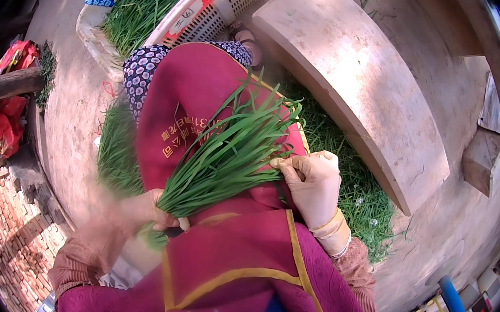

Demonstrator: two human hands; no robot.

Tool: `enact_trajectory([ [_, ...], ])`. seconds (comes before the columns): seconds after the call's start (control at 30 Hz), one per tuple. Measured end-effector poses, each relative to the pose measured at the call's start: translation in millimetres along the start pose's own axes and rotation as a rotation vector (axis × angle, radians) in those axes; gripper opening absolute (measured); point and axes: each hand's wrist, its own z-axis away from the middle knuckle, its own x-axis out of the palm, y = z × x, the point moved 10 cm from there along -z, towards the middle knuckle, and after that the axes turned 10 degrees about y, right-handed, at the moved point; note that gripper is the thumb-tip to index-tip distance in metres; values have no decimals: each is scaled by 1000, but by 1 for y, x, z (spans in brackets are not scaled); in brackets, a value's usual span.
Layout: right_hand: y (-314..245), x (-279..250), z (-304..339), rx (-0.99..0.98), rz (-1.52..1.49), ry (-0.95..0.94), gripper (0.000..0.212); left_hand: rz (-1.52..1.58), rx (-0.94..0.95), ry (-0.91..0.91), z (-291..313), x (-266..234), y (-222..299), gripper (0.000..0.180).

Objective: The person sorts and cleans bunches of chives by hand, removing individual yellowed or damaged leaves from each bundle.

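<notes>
A bunch of garlic chives, long flat green leaves, lies fanned out across the maroon apron on my lap. My left hand, partly blurred, is closed round the bunch's lower end. The leaf tips spread away toward the upper right. At the right edge of the bunch, my right hand, in a pale thin glove, pinches a few leaves between thumb and forefinger. Its other fingers are curled in.
Loose chives lie on the ground to the right, and another heap to the left. Ahead stand a white plastic basket and a container of chives. A curved pale slab stands ahead right. Red bags lie far left.
</notes>
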Motion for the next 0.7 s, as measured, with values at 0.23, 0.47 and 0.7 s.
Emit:
enact_trajectory([
  [0.23, 87, -43, -1, 462, 26, -14, 21, -13, 17, -75, -6, -6, -10, 30],
  [0.47, -35, -44, -53, -121, -70, 45, 38, 43, 30, -83, -1, -1, -5, 38],
  [0.7, -71, -4, -64, -279, -9, -33, 30, -130, 49, 10, 23, 14, 26, 38],
])
